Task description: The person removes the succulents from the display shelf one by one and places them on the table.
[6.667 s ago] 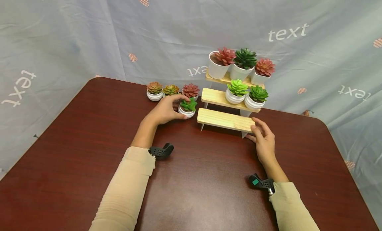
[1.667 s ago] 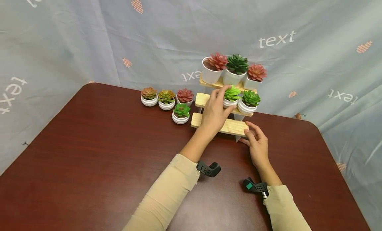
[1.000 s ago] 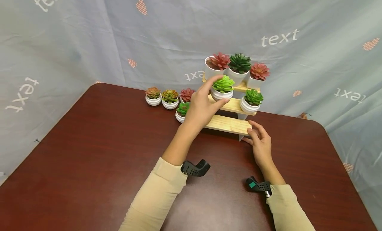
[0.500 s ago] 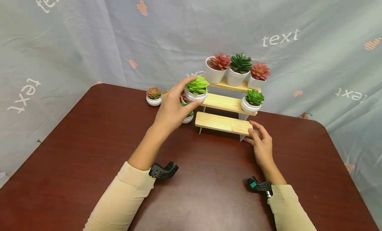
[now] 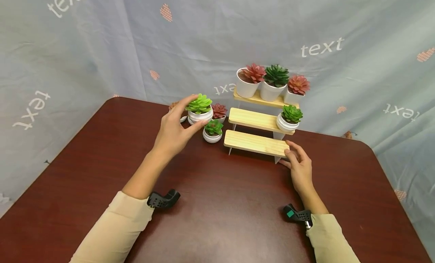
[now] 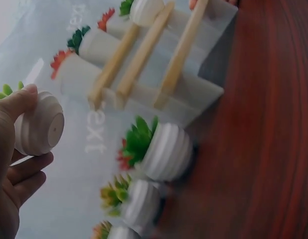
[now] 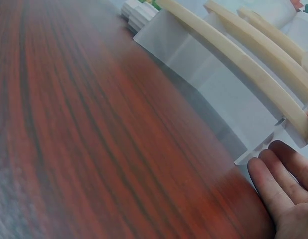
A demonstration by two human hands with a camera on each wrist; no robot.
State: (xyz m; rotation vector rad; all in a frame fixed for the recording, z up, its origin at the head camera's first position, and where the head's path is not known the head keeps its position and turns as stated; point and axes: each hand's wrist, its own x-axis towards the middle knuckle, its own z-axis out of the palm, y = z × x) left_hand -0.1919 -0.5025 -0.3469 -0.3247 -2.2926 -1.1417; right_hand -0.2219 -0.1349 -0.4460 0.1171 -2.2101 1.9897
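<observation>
My left hand (image 5: 173,132) pinches a bright green potted succulent (image 5: 199,108) by its white ribbed pot, thumb and fingers on either side. In the left wrist view the succulent's pot (image 6: 42,122) is off the table, its underside showing. My right hand (image 5: 300,163) grips the right end of the lowest board of a three-tier plant stand (image 5: 256,142). From the right wrist, several fingertips (image 7: 261,172) show beside the stand's clear side panel. A darker green succulent (image 5: 289,118) sits alone at the right of the middle shelf. The bottom shelf bears nothing.
Two red succulents (image 5: 249,81) (image 5: 297,89) flank a dark green succulent (image 5: 274,81) on the top shelf. Left of the stand, a small green succulent (image 5: 212,130) and a red succulent (image 5: 219,113) stand on the table; others are partly hidden by my left hand. A curtain hangs behind.
My left hand, earlier at the small green succulent on the table, has lifted the bright green succulent off the middle shelf and carried it left. My right hand keeps its grip on the stand.
</observation>
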